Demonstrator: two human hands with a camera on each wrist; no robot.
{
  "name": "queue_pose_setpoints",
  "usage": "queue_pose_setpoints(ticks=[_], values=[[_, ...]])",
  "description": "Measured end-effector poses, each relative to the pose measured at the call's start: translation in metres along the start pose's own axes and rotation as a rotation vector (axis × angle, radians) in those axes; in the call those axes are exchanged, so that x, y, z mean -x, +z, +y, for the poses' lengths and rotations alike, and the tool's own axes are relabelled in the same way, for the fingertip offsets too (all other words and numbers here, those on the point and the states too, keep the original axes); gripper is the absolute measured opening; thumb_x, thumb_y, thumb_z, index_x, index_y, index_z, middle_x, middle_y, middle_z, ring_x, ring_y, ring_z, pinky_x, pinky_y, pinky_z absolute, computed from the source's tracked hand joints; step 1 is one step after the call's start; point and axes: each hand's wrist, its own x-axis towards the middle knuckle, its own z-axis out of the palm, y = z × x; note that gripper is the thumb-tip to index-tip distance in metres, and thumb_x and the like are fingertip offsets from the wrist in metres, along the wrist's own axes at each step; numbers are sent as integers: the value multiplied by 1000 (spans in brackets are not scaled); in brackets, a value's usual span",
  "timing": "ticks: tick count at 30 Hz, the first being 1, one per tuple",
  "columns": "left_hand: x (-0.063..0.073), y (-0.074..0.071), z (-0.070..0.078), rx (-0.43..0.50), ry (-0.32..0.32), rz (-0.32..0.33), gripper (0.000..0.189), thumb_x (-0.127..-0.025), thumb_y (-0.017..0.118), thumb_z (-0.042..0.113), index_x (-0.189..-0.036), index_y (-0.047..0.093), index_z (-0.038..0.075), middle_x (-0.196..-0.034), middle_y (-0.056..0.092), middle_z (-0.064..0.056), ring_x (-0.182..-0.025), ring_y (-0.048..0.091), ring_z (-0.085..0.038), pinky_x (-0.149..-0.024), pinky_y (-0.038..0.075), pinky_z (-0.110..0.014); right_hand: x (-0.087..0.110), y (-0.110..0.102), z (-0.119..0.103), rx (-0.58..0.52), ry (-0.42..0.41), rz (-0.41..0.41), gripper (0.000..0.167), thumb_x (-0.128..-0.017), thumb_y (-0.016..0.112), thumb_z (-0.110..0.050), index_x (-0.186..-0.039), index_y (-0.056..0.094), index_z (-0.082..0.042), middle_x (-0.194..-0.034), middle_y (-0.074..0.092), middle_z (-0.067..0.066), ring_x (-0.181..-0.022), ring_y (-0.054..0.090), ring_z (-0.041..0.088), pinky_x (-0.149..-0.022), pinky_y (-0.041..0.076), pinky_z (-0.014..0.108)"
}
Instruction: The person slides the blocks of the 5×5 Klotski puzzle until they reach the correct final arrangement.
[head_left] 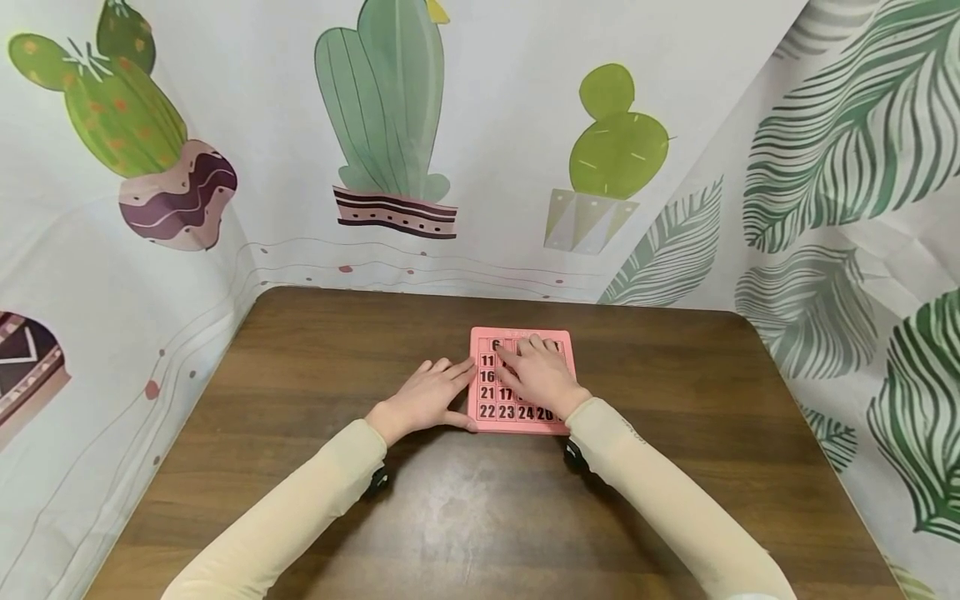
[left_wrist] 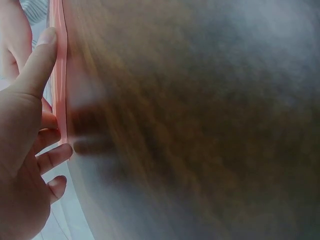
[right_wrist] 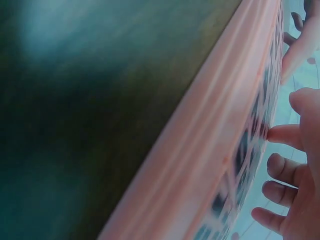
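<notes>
A pink number slide puzzle [head_left: 517, 426] lies on the table, its tiles showing black numbers such as 11, 16, 21, 22 and 23. My left hand [head_left: 422, 398] rests against its left side, fingertips along the edge and thumb by the near-left corner; the left wrist view shows the thumb [left_wrist: 46, 40] against the pink rim. Over the tiles lies my right hand [head_left: 544, 377], covering much of the middle and right. In the right wrist view its index finger [right_wrist: 285, 135] touches the tile face, while the other fingers stay off it.
The brown wooden table [head_left: 450, 517] extends around the puzzle. Behind it and at the sides hangs a white cloth [head_left: 495, 167] printed with cacti and leaves. A dark wrist device [head_left: 378, 480] shows below the left sleeve, and another [head_left: 575, 454] at the right wrist.
</notes>
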Motion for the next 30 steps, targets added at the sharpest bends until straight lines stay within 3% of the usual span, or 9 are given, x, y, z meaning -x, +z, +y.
queue_pose_setpoints(ticks=[5,10,15,20,25,30], values=[[0,0,2,2,7,2,104,-83,70,72,-159,44,6,-165,40,-12,-127,50,-29,-99,40,-47,-4,-1,-7,-4,0,-40,54,-108,48,-49,-154,55,-21,-135,61,17,-124,52,33,-111,35,57],[0,2,2,-2,10,7,105,-82,70,73,-159,44,6,-165,41,-11,-126,50,-28,-99,40,-46,-5,-2,-10,2,0,-52,54,-109,48,-47,-155,53,-20,-136,60,17,-125,51,33,-112,35,56],[0,3,-2,-2,12,9,106,-82,69,74,-159,44,6,-164,41,-11,-128,50,-28,-100,40,-46,3,-3,2,-19,4,25,51,-108,53,-41,-151,57,-14,-116,63,14,-108,52,31,-100,41,52],[0,2,-5,-25,24,25,107,-81,68,75,-159,44,6,-164,41,-12,-126,50,-29,-96,40,-45,15,-1,22,5,39,118,44,-106,58,-36,-141,67,-11,-102,62,13,-103,53,31,-91,40,49],[0,3,-5,-39,33,29,107,-81,67,76,-159,44,6,-164,41,-12,-125,50,-28,-96,40,-44,22,0,29,6,54,86,45,-106,57,-36,-142,67,-13,-106,62,15,-105,52,31,-88,39,48],[-1,4,-4,-22,29,22,108,-82,67,76,-159,42,6,-165,40,-12,-125,50,-28,-98,41,-46,19,2,23,9,31,80,45,-106,57,-38,-145,65,-16,-111,64,17,-108,54,33,-93,41,51]])
